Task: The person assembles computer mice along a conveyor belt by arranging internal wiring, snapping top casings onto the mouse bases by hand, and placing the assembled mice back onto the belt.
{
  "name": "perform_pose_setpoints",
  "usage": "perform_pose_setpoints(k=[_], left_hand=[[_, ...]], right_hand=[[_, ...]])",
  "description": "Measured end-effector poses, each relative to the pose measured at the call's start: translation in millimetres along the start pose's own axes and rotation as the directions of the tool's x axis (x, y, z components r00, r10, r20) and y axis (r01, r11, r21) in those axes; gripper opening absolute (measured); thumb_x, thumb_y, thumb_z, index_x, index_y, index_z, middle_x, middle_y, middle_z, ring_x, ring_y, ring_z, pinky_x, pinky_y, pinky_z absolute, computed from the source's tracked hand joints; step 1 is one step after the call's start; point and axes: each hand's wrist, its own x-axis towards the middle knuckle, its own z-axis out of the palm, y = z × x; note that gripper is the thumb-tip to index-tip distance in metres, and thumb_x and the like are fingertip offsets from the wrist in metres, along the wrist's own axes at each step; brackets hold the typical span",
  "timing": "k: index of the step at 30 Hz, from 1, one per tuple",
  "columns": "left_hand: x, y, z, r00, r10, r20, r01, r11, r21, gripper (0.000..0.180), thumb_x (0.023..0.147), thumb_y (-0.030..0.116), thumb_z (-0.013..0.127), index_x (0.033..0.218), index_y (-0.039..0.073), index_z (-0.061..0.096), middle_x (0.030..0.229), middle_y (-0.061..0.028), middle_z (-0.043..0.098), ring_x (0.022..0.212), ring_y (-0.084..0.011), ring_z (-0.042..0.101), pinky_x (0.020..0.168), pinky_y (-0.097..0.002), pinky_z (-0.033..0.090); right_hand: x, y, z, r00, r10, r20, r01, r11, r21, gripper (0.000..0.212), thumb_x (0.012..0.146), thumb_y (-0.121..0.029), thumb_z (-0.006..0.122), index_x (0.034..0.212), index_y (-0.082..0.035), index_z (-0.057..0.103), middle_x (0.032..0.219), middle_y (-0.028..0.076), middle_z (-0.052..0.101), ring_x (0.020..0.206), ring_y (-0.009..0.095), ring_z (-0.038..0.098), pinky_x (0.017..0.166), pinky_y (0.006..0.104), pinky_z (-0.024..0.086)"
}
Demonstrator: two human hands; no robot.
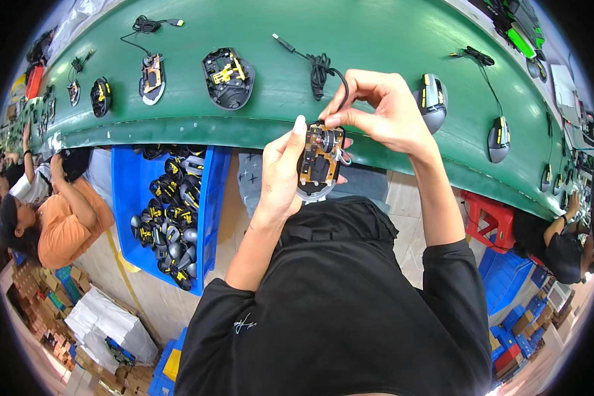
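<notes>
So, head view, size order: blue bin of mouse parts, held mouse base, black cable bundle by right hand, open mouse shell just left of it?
1. Blue bin
2. Held mouse base, open mouse shell: too close to rank, base partly covered
3. Black cable bundle

Bright, diffuse light leaves a soft sheen on the green counter (376, 39), while the black shirt (350, 310) reads nearly uniformly dark. The left hand (281, 171) and right hand (391, 119) look fairly crisp; toward the rim, fisheye distortion bends the counter and detail softens.
</notes>
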Motion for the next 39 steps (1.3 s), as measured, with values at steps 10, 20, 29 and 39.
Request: perform_pose_setpoints(k=[10,20,29,39], left_hand=[[-6.8,8.6,3.4,0.999,0.021,-0.030,-0.023,0.996,-0.089,0.051,0.104,0.037,0.034,0.110,-0.009,0.056,0.089,-0.0208,0.066,0.073,-0.0276,0.070,0.056,-0.0416,0.063],[-9.0,4.0,8.3,0.999,0.024,-0.021,-0.026,0.995,-0.091,0.052,0.104,0.037,0.035,0.111,-0.010,0.056,0.093,-0.0223,0.066,0.075,-0.0276,0.070,0.057,-0.0423,0.063],[-12.3,8.6,1.1,0.997,0.080,0.006,-0.080,0.993,0.088,0.052,0.104,0.038,0.036,0.112,-0.010,0.057,0.098,-0.0257,0.066,0.080,-0.0285,0.071,0.060,-0.0408,0.063],[2.1,16.2,1.2,0.997,0.083,0.005,-0.083,0.995,0.058,0.054,0.104,0.039,0.033,0.123,-0.008,0.053,0.105,-0.0241,0.066,0.087,-0.0286,0.070,0.068,-0.0408,0.062]], right_hand=[[-14.6,0.8,38.4,0.893,0.006,-0.450,-0.075,0.988,-0.137,0.018,0.074,-0.002,0.077,0.072,-0.001,0.059,0.073,0.004,0.067,0.065,0.006,0.059,0.058,0.0237,0.048],[-25.7,9.0,30.5,0.897,-0.108,-0.429,0.065,0.991,-0.113,0.017,0.074,0.003,0.076,0.070,0.001,0.060,0.077,0.008,0.071,0.075,0.011,0.067,0.068,0.0258,0.053],[-7.9,-6.0,3.0,0.998,0.001,-0.058,-0.003,0.999,-0.037,0.019,0.075,0.002,0.077,0.067,0.000,0.060,0.076,0.009,0.071,0.080,0.013,0.070,0.072,0.0275,0.056],[-30.9,-15.8,45.1,0.705,0.226,-0.672,-0.140,0.974,0.180,0.015,0.089,-0.012,0.069,0.095,0.001,0.065,0.076,0.008,0.068,0.060,0.008,0.056,0.055,0.0200,0.044]])
